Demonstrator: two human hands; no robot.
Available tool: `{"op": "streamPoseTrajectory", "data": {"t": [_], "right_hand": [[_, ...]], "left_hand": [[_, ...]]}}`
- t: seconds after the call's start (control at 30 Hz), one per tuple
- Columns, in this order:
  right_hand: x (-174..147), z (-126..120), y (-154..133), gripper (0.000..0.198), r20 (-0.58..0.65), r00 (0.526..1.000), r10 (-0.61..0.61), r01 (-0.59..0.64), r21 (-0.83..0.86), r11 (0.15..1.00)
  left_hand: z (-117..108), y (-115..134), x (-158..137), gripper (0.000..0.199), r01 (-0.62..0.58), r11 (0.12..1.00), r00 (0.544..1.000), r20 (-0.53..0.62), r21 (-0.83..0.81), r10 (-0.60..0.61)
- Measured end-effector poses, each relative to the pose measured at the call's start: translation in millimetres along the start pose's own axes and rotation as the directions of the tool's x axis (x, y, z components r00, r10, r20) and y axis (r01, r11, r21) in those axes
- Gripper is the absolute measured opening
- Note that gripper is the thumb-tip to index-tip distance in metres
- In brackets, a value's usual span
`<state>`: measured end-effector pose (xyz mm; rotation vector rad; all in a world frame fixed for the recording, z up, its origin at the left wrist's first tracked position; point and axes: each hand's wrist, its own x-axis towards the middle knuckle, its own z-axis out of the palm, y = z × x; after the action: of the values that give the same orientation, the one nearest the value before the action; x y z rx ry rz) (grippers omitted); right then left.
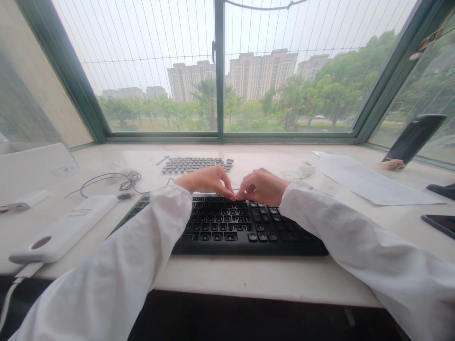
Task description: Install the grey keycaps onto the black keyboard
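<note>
A black keyboard (249, 246) lies on the white sill in front of me. Keycaps are off its main block, so the square sockets show, while keys still sit at its right side. Over the top row, my left hand (209, 181) pinches thumb and finger together. My right hand (262, 185) does the same from the other side, and the fingertips of both hands meet there. What they pinch, if anything, is too small to make out. Behind the hands, loose keycaps (194, 164) are laid out in rows on the sill.
To the left are a white power bank (71, 227) with a cable plugged in, a coiled black cable (130, 181) and a white box (31, 166). On the right lie paper sheets (369, 177), a leaning dark phone (414, 137) and another dark device (442, 223). A window (219, 94) rises behind.
</note>
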<state>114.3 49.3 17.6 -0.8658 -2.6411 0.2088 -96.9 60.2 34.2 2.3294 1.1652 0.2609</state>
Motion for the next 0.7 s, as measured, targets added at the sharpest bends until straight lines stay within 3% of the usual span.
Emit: {"op": "streamPoseTrajectory", "data": {"t": [0.33,0.7], "right_hand": [[2.9,-0.5,-4.5,0.012,0.046,0.99,0.131,-0.134,0.077,0.988],[1.8,4.8,6.2,0.02,0.092,0.988,0.127,-0.143,0.188,0.972]], "left_hand": [[-0.9,-0.4,0.8,0.034,0.004,1.0,1.0,0.005,0.015,-0.004],[1.9,-4.2,2.2,0.032,-0.022,0.999,0.999,-0.025,0.045,0.023]]}}
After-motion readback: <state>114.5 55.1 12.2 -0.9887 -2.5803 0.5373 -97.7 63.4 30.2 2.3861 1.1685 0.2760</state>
